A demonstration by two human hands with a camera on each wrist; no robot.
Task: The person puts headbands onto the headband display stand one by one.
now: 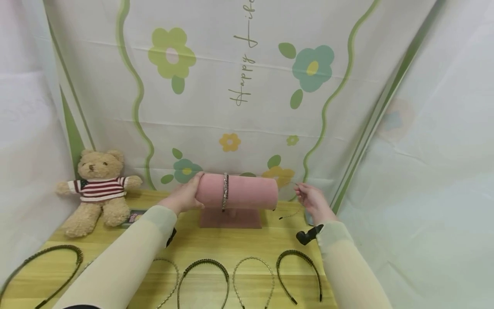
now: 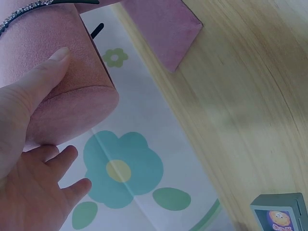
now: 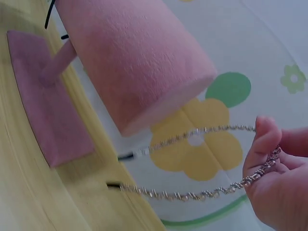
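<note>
A pink velvet headband display stand [image 1: 251, 193], a padded roll on a flat base, stands on the wooden table. One dark headband with sparkling stones [image 1: 225, 193] is around its roll, left of the middle. My left hand [image 1: 185, 196] grips the roll's left end; in the left wrist view the thumb [image 2: 57, 58] lies along the velvet. In the right wrist view my right hand [image 3: 272, 168] pinches a beaded metal headband [image 3: 195, 133] at its curved top. Its two dark tips point toward the stand, beyond the roll's right end.
Several headbands lie along the near side of the table, among them a dark coiled one [image 1: 206, 262] and a thin beaded one [image 1: 252, 259]. A teddy bear [image 1: 101, 189] sits at the left, beside a small grey box [image 2: 279, 214]. A flowered cloth [image 1: 247, 124] hangs behind.
</note>
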